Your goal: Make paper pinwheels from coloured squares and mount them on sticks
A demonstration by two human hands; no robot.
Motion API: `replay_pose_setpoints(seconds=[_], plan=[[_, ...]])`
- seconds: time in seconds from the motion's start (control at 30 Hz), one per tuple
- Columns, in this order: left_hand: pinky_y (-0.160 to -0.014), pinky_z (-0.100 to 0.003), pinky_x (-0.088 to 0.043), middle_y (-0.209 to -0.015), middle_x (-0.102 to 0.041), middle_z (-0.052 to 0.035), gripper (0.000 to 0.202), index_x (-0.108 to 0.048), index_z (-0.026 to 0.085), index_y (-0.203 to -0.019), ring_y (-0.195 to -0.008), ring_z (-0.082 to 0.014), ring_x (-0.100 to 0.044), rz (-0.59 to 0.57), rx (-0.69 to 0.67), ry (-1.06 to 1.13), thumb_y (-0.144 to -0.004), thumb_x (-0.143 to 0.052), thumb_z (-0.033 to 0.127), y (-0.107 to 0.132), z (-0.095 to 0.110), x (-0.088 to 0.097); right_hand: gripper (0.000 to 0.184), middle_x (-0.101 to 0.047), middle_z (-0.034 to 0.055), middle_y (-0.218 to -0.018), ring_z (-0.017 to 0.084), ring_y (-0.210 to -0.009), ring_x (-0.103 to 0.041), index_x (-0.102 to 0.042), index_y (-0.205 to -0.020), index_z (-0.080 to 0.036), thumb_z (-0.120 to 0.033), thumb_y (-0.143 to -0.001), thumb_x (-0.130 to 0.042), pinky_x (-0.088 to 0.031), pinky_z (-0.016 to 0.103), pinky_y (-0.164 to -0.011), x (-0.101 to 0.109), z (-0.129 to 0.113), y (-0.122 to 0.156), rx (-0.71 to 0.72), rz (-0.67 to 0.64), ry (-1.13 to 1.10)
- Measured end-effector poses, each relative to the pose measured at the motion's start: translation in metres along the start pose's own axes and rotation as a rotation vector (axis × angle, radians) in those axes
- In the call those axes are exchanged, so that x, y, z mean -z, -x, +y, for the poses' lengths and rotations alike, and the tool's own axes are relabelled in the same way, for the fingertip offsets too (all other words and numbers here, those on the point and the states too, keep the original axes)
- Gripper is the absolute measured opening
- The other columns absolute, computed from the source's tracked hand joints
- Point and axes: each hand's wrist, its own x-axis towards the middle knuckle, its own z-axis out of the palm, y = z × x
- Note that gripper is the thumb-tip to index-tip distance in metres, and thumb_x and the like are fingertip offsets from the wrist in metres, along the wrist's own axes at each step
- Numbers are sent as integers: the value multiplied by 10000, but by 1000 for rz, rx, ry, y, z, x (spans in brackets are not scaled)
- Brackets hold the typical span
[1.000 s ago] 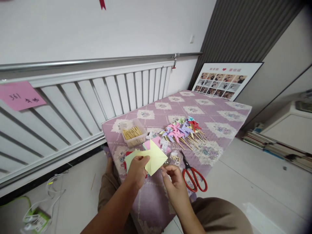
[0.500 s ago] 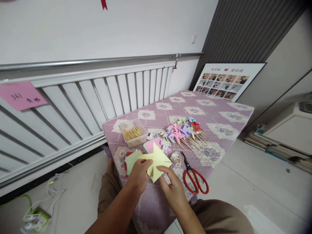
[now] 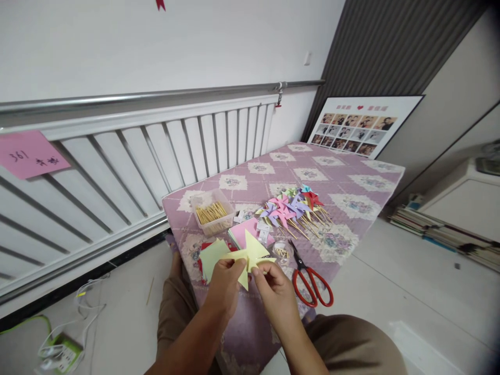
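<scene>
Between my hands is a pale yellow paper pinwheel with pointed blades sticking out. My left hand pinches its left side between thumb and fingers. On the right, my right hand is closed on the lower right blade, its thumb near the centre. Beneath and to the left lies a stack of light green and red paper; pink sheets lie just behind. Scissors with red handles rest to the right of my right hand. A small round tub of short pale pieces stands by the blades.
A clear plastic box of wooden sticks stands at the table's left. Several finished pinwheels on sticks lie mid-table on the purple floral tablecloth. A white radiator runs behind; a photo board leans at the far end.
My right hand has folded the lower right part of the yellow paper inward toward the centre. My left hand keeps its hold. The view has shifted slightly.
</scene>
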Motion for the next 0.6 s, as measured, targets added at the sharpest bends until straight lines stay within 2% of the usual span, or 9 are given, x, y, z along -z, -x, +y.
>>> replay_pose_setpoints(seconds=[0.13,0.3,0.4,0.6], plan=[[-550,-225,-378,-590,-602,16,144,-650,143,-658,-562,-114,-513,-19,-45,70,-644,-698,278,3,1,-2,234,-497,-23,-648,149,-611,-495,-524,-653,-211,-330,-847,-579,-381,239,-547,0,1,-1,5,13,39],[-511,-218,-342,-557,-562,31,120,-633,147,-627,-504,-89,-441,-27,-41,47,-661,-673,255,3,-1,-2,235,-513,-13,-669,156,-652,-519,-533,-632,-207,-293,-844,-582,-416,253,-596,2,5,-3,84,8,122],[-536,-219,-361,-550,-554,28,108,-633,150,-636,-533,-101,-460,-43,-50,51,-662,-663,250,5,0,-3,227,-525,-10,-675,158,-658,-530,-544,-628,-205,-286,-835,-592,-423,258,-606,2,7,-3,90,8,134],[-536,-222,-360,-553,-552,33,145,-600,158,-617,-534,-104,-462,-4,-45,-8,-640,-662,288,8,2,-6,229,-533,-9,-667,157,-649,-526,-544,-624,-207,-292,-831,-590,-425,263,-609,3,5,-3,79,7,150]])
